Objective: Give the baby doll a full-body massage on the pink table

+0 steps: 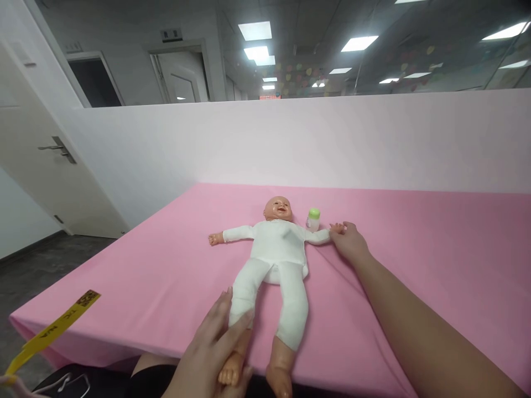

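A baby doll (274,249) in a white one-piece lies on its back on a pink-covered table (415,249), arms spread, feet toward me. My left hand (215,348) is wrapped around the doll's lower leg and foot at the table's near edge. My right hand (350,240) reaches far across and grips the doll's small hand at the end of its outstretched arm. A little bottle with a green cap (313,219) stands upright beside the doll's shoulder, just left of my right hand.
A pale pink partition wall (332,138) rises behind the table. A white door with a lever handle (58,148) is at left over dark floor. A yellow tag strip (53,329) hangs in the lower left corner.
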Available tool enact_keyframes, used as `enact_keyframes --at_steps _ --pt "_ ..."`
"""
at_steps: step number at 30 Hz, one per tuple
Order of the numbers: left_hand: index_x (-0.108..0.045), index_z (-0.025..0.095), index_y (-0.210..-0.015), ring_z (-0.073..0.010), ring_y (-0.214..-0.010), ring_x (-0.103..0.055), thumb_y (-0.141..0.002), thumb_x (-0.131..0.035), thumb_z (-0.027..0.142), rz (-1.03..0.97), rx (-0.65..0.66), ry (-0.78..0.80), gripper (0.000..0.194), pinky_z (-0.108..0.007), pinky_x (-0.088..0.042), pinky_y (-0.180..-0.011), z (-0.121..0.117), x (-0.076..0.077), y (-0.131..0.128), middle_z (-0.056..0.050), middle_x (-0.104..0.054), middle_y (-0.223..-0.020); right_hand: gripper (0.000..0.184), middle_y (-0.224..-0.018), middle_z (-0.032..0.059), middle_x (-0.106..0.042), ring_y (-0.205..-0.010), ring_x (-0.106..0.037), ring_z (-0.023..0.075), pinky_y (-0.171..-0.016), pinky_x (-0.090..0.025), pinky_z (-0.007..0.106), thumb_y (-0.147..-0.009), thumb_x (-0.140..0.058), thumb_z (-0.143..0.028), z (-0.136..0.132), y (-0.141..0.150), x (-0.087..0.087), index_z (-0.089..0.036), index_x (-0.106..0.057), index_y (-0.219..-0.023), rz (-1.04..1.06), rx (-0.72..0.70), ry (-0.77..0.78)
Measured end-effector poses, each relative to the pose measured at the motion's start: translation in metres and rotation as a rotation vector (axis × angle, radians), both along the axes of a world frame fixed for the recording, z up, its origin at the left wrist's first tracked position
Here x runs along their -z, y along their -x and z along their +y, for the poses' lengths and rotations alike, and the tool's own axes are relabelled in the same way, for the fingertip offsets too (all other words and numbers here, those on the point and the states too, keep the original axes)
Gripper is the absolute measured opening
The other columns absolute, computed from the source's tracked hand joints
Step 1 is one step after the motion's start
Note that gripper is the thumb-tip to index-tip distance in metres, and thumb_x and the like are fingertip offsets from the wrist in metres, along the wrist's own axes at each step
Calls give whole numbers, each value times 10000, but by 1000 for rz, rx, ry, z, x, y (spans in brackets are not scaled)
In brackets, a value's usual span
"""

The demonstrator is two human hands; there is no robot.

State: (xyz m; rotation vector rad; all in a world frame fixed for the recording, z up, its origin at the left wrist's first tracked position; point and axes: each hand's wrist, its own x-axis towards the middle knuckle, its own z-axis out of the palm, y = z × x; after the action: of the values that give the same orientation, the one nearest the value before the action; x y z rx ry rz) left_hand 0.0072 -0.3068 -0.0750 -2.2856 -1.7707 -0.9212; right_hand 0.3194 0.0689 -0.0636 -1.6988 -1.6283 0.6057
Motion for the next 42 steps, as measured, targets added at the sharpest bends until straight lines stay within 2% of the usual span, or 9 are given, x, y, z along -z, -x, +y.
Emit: enact_keyframes --at_steps 6,13,17,20,24,27,33,37,42 --pt "-398 384 -1607 -431 -1542 -306 -782 -809 372 12 9 59 922 -518 -452 -1173 -3 -6 5 -77 -202 -1728 636 -1230 187 -709 -1107 -676 409 -914 -526 516 -868 -635 -551 -4 -8 -8 -212 -583 -1403 -177 -32 38" --pt "-207 377 -1673 -513 -1571 -88 -667 -907 554 -136 81 186 1239 -700 -358 -1150 -3 -60 0 -137 -54 -1741 518 -1389 153 -622 -1248 -601 392 -1030 -488 493 -852 -684 -451 -45 8 -39 -224 -673 -1318 -290 -169 -238" --pt "-318 328 -1641 -411 -1610 -71 -922 -675 528 -273 17 160 827 -642 -287 -1231 57 -97 -9 -100 -75 -1748 359 -1293 138 -674 -1246 -605 398 -1058 -472 553 -887 -689 -401 -94 41 -56 -260 -738 -1214 -323 -451 -356" --pt "-451 313 -1560 -341 -1588 -231 -973 -585 519 -315 -119 105 636 -559 -296 -1256 130 -107 6 -80 -231 -1715 493 -1494 159 -560 -1405 -493 425 -1120 -424 651 -933 -660 -476 -145 56 -66 -236 -672 -1364 -315 -541 -324" --pt "-551 267 -1471 -331 -1522 -358 -928 -584 481 -317 -380 186 585 -486 -366 -1213 212 -82 54 -103 -419 -1614 615 -1636 98 -415 -1526 -368 362 -1214 -382 597 -975 -606 -586 -216 52 -64 -284 -553 -1509 -246 -722 -236" --pt "-510 231 -1514 -370 -1499 -374 -858 -632 543 -229 -507 289 736 -491 -347 -1204 237 -49 89 -156 -422 -1601 793 -1699 98 -291 -1526 -363 384 -1147 -488 551 -929 -690 -584 -250 41 -42 -323 -389 -1615 -174 -793 -373" --pt "-457 305 -1558 -477 -1493 -331 -736 -701 632 -42 -605 351 918 -619 -244 -1190 237 -21 121 -173 -359 -1641 975 -1726 150 -173 -1433 -461 478 -995 -591 557 -799 -830 -617 -264 30 7 -339 -376 -1615 -326 -816 -670" --pt "-626 224 -1337 -439 -1246 -581 -698 -708 649 -139 -679 462 772 -484 -477 -959 235 -25 139 -214 -620 -1357 701 -1740 127 -85 -1379 -457 588 -898 -571 712 -785 -857 -555 -271 36 11 -380 -615 -1419 -472 -837 -804" --pt "-678 225 -980 -374 -992 -675 -555 -787 773 -258 -724 554 702 -374 -479 -758 233 -23 162 -177 -706 -1092 689 -1733 134 -134 -1395 -423 598 -832 -647 611 -727 -906 -514 -280 40 11 -322 -677 -1347 -429 -847 -745"
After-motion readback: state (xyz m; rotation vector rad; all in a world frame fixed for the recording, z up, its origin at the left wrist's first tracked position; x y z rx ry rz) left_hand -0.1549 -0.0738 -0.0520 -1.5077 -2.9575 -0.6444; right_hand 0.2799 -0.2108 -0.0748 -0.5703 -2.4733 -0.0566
